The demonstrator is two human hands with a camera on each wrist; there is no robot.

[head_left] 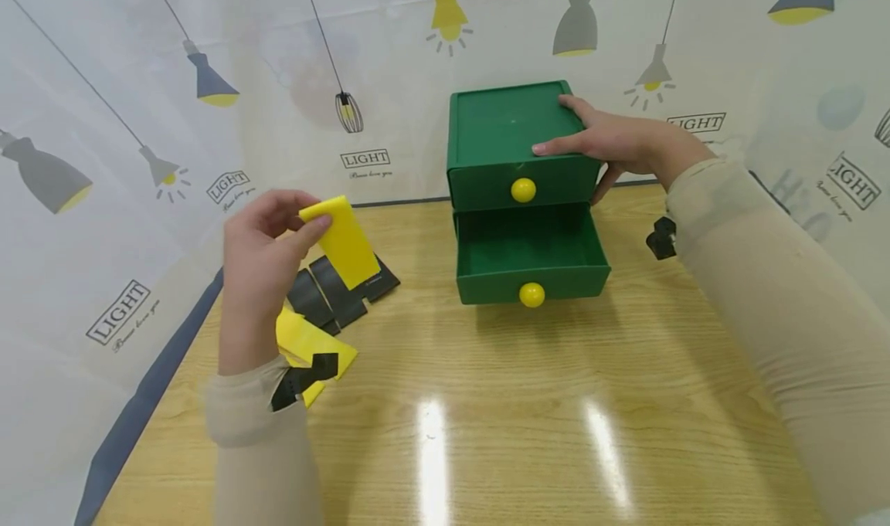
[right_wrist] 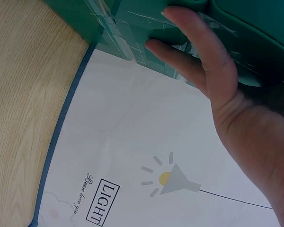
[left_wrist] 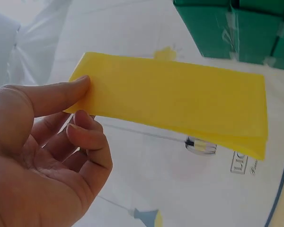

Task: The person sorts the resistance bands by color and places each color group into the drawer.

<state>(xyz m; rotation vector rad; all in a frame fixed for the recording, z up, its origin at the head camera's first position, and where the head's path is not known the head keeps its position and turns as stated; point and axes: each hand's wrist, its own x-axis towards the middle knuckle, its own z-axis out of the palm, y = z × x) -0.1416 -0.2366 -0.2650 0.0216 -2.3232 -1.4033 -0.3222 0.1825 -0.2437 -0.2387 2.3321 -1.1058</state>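
Observation:
My left hand (head_left: 260, 259) pinches one end of a folded yellow sheet (head_left: 348, 244) between thumb and fingers. In the left wrist view the yellow sheet (left_wrist: 170, 94) stretches out flat, its layers slightly parted at the far end. My right hand (head_left: 619, 140) rests on the right side of a green two-drawer box (head_left: 511, 120), some fingers on its top and others along its side. The right wrist view shows fairly straight fingers (right_wrist: 203, 47) against the green wall. The lower drawer (head_left: 531, 285) is pulled out with nothing visible inside; the upper drawer (head_left: 487, 188) is closed. Both have round yellow knobs.
Black flat folded pieces (head_left: 309, 298) lie on the wooden table (head_left: 501, 433) below the held sheet. More yellow folded pieces (head_left: 313, 341) lie nearer, partly hidden by my left wrist. A white lamp-printed curtain (head_left: 389, 70) hangs behind the box.

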